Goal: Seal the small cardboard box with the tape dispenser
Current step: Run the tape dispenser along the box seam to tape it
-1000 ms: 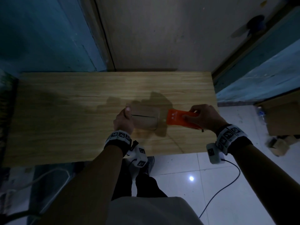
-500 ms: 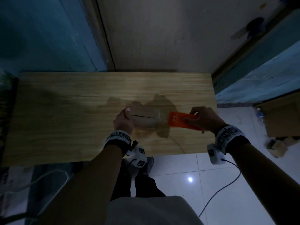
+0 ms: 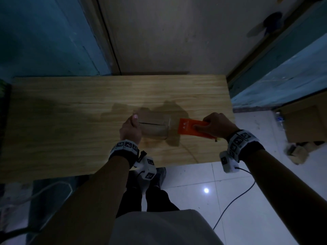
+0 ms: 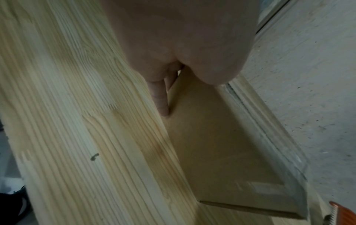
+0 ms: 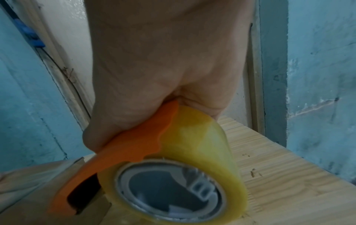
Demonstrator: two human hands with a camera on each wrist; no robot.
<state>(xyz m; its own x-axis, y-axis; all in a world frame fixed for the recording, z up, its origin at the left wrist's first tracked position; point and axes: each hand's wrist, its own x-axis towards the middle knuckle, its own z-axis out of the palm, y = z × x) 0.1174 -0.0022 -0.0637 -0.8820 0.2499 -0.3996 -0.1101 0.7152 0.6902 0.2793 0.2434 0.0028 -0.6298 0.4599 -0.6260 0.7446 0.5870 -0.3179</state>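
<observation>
Gripping the orange tape dispenser (image 3: 190, 129) in the right hand (image 3: 217, 125), fingers (image 3: 208, 119) curled over its top, yellowish tape roll (image 5: 202, 152) underneath, front edge just right of the small cardboard box (image 3: 154, 129). Clasping the box's left end with the left hand (image 3: 131, 129), thumb on top, fingers (image 4: 159, 99) straight along its near side. Resting right of centre on the wooden counter (image 3: 70, 121), toward the near edge.

Plain home room: blue walls (image 3: 44, 32), tiled floor (image 3: 230, 183).
</observation>
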